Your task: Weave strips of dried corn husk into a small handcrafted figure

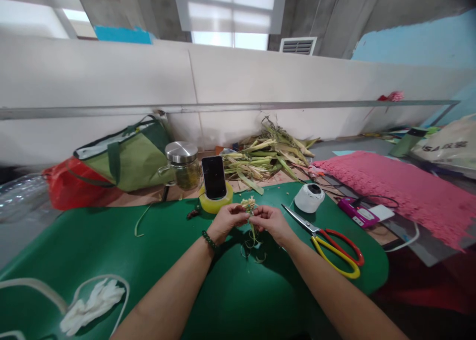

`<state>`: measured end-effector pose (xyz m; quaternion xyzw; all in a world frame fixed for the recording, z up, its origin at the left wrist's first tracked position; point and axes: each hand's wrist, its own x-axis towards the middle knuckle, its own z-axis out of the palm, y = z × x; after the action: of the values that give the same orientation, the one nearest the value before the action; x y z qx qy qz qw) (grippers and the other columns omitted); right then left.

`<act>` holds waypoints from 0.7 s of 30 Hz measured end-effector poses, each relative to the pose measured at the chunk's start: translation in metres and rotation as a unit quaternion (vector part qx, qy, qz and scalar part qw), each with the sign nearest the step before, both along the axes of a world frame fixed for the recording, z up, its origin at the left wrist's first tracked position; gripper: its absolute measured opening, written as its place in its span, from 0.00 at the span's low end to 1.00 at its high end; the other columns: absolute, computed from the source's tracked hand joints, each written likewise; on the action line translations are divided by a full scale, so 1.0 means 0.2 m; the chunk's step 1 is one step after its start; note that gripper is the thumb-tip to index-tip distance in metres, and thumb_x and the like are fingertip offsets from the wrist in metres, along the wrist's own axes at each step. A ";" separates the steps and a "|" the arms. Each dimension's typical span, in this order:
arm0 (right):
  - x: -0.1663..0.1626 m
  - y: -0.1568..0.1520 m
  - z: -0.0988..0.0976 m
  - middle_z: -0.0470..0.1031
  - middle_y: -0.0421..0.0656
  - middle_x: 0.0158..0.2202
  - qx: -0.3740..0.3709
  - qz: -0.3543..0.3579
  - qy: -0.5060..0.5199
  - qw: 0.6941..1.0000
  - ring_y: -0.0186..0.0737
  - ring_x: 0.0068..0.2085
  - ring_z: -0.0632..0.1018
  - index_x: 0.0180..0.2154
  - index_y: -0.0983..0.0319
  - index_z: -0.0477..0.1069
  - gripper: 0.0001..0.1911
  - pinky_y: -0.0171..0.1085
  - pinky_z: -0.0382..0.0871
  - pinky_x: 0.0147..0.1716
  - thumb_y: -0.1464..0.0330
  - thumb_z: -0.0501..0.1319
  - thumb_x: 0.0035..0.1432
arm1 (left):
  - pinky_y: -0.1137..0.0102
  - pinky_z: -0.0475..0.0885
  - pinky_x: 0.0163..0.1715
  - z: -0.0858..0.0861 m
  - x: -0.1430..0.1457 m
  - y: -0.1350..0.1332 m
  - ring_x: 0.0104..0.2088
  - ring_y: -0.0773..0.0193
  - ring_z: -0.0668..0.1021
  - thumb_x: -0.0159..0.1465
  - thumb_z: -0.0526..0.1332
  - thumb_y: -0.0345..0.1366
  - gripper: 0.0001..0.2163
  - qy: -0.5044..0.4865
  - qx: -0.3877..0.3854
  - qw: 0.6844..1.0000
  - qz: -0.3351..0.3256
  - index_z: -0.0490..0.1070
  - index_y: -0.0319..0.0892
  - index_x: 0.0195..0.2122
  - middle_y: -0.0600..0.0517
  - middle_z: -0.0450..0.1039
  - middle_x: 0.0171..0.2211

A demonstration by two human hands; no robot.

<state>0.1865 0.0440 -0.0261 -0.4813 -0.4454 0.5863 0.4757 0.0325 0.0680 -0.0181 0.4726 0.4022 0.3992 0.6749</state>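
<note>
My left hand (pixel 227 221) and my right hand (pixel 271 221) meet over the green mat (pixel 148 250), both pinched on a small woven piece of pale green and yellow husk strips (pixel 250 207). Loose strip ends hang and curl beneath the hands onto the mat. A dark bead bracelet sits on my left wrist. Directly behind the hands, a dark phone (pixel 213 177) stands upright in a yellow tape roll (pixel 215 202).
Red and yellow scissors (pixel 327 243) lie right of my hands, with a white round spool (pixel 309 197) behind them. A pile of corn husks (pixel 266 159), a lidded glass jar (pixel 183 165), a green bag (pixel 126 156), pink cloth (pixel 394 186) and white gloves (pixel 92 303) surround the mat.
</note>
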 end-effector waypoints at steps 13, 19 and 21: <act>0.02 0.00 0.00 0.68 0.33 0.16 -0.023 -0.002 0.054 0.998 0.24 0.17 0.64 0.25 0.64 0.67 0.21 0.28 0.54 0.18 0.62 0.73 0.31 | 0.71 0.66 0.30 0.00 0.00 0.00 0.24 0.70 0.72 0.33 0.75 0.37 0.21 -0.034 -0.044 0.998 0.003 0.72 0.37 0.29 0.56 0.70 0.23; 0.01 0.00 0.00 0.69 0.34 0.16 -0.017 -0.012 0.032 0.999 0.25 0.17 0.64 0.24 0.65 0.68 0.19 0.28 0.54 0.18 0.64 0.72 0.30 | 0.72 0.65 0.28 0.02 0.00 -0.01 0.25 0.69 0.71 0.38 0.73 0.47 0.20 0.003 -0.036 0.999 0.002 0.72 0.37 0.25 0.54 0.69 0.22; 0.01 0.00 0.00 0.69 0.34 0.16 -0.010 -0.006 0.019 1.000 0.25 0.17 0.64 0.23 0.64 0.68 0.17 0.29 0.54 0.18 0.65 0.71 0.31 | 0.73 0.64 0.27 0.03 0.00 -0.01 0.24 0.69 0.70 0.42 0.70 0.52 0.21 0.022 -0.028 0.999 0.004 0.70 0.38 0.23 0.54 0.68 0.20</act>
<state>0.1882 0.0444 -0.0260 -0.4778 -0.4276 0.5963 0.4830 0.0329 0.0656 -0.0116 0.4610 0.4295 0.3800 0.6772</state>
